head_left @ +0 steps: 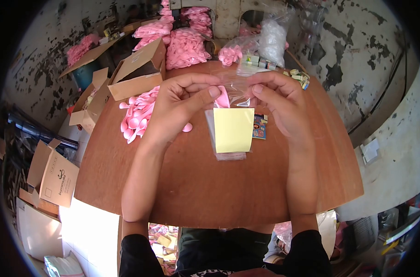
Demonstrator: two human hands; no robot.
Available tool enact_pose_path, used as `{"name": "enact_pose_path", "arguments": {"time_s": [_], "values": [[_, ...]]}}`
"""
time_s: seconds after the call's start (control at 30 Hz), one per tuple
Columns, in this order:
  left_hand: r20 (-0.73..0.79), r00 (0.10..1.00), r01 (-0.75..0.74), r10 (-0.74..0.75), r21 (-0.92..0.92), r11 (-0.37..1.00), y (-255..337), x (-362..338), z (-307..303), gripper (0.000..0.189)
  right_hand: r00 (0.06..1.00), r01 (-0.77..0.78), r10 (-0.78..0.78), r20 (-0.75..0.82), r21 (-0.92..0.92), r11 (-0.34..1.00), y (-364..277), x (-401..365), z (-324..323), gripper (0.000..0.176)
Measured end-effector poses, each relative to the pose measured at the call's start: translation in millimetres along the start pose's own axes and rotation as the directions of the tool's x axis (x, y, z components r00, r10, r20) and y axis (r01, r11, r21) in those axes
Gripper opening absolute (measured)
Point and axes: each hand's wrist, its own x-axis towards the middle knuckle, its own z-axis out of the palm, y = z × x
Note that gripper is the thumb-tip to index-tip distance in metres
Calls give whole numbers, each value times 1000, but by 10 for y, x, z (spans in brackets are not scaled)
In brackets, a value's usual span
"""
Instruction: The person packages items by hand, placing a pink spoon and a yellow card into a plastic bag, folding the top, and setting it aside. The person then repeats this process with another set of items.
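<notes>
Between both hands, above the middle of the table, is a clear plastic bag (pixel 240 97) with a plain yellow card (pixel 234 130) in its lower part. My left hand (pixel 184 99) is closed, thumb and fingers pinching the bag's upper left side, right by a pink spoon (pixel 223 98) that is partly hidden. The upper right side of the bag is pinched by my right hand (pixel 279 97). Below lie more clear bags (pixel 230 157), partly covered by the card. A colourful printed card (pixel 259 129) shows just to the right. Left of my left hand spreads a pile of pink spoons (pixel 138 115).
An open cardboard box (pixel 138 67) stands at the table's back left. Bulging bags of pink spoons (pixel 187 48) and a translucent bag (pixel 272 41) line the back edge, near small stacks of cards (pixel 258 61). More boxes (pixel 57 177) sit on the left.
</notes>
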Motion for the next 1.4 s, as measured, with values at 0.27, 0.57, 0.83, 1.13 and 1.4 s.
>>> {"name": "enact_pose_path", "arguments": {"time_s": [0.27,0.57,0.83,1.13,1.4], "values": [[78,997,-2,5,-45,999,4,-16,-27,23,998,17,-22,58,93,996,-20,-30,-37,15],[94,991,-97,100,-32,995,-14,-15,7,17,998,53,-57,34,99,994,5,-13,-31,15],[156,981,-79,114,-212,974,-11,-10,-53,17,996,27,-46,81,229,973,8,-15,-55,16],[106,974,-190,198,-79,979,-56,-21,30,22,999,32,-28,35,-107,994,-7,-39,40,23],[76,991,-110,107,45,993,153,-96,10,22,995,82,-78,67,-51,995,-58,-56,79,24]]}}
